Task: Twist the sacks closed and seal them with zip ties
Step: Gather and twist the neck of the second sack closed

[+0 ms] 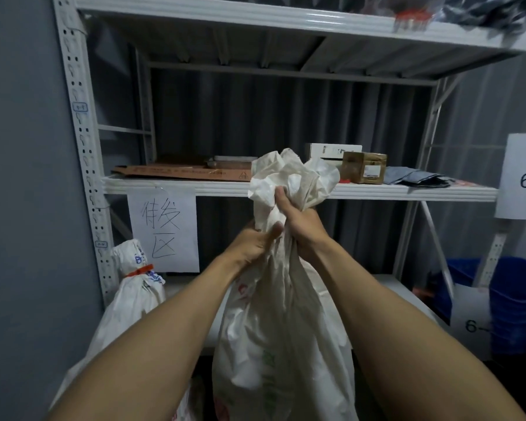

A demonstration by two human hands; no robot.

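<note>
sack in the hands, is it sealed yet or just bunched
Just bunched. Both the left hand and right hand clamp the gathered neck of the white sack; no tie shows on it, unlike the tied sack with its orange zip tie.

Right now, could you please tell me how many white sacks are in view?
2. One sack stands in front, its neck gripped by both hands. The other sack stands lower left, beside the shelf post, already tied orange. More may be hidden below.
</note>
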